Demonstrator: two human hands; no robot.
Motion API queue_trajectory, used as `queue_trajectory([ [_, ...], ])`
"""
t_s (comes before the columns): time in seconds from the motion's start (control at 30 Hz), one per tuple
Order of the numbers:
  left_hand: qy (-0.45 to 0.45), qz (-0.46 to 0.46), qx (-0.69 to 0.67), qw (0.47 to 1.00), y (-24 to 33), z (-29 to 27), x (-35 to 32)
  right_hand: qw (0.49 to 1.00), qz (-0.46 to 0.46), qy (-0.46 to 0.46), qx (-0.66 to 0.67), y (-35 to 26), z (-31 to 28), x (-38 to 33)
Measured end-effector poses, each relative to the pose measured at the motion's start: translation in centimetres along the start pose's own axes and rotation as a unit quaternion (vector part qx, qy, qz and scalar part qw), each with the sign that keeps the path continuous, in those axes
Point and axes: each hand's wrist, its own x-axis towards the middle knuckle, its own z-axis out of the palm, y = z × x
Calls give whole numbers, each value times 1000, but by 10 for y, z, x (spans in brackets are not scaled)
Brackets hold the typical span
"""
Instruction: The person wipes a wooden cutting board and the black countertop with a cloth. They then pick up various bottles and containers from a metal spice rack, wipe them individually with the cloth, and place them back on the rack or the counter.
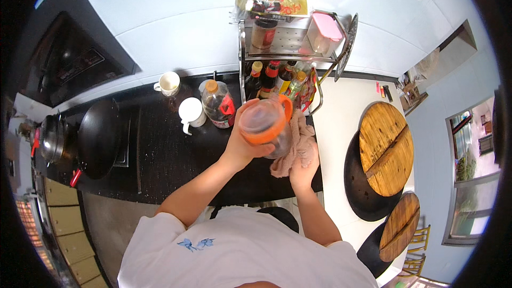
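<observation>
My left hand (242,141) is wrapped round a clear plastic jar (278,137) with an orange rim and an orange handle, tilted over the black counter. A pinkish-brown cloth (296,146) is pressed to the jar's right side by my right hand (305,169), whose fingers are partly hidden in its folds. Just left of the jar stands a large bottle (217,105) with an orange cap and dark contents. Beside that bottle are a white mug (191,113) and a white patterned cup (169,84).
Behind my hands stands a metal rack (282,40) with sauce bottles (270,77) and a pink-lidded box (326,31). A black wok (100,132) and a pot (53,138) sit at the left. Wooden lids (386,144) cover dark pans on the white surface at the right.
</observation>
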Motion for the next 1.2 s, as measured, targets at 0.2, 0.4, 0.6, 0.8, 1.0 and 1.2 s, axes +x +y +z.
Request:
queue_trajectory([
  [0.2, -20, 182, 242, 953, -21, 20, 11, 780, 289, -24, 554, -27, 15, 14],
  [0.4, -28, 278, 264, 923, -21, 39, 45, 828, 297, -57, 472, -17, -1, 29],
  [0.6, 83, 228, 302, 922, -17, 47, 134, 862, 252, -104, 427, -35, -13, 35],
  [0.8, 121, 251, 355, 893, -40, 52, 199, 847, 277, -73, 448, -30, -43, 32],
  [1.0, 164, 241, 373, 881, -39, 71, 221, 852, 298, -76, 424, -5, -83, 28],
  [1.2, 291, 315, 446, 786, -66, 74, 219, 824, 340, -56, 450, 11, -98, 29],
])
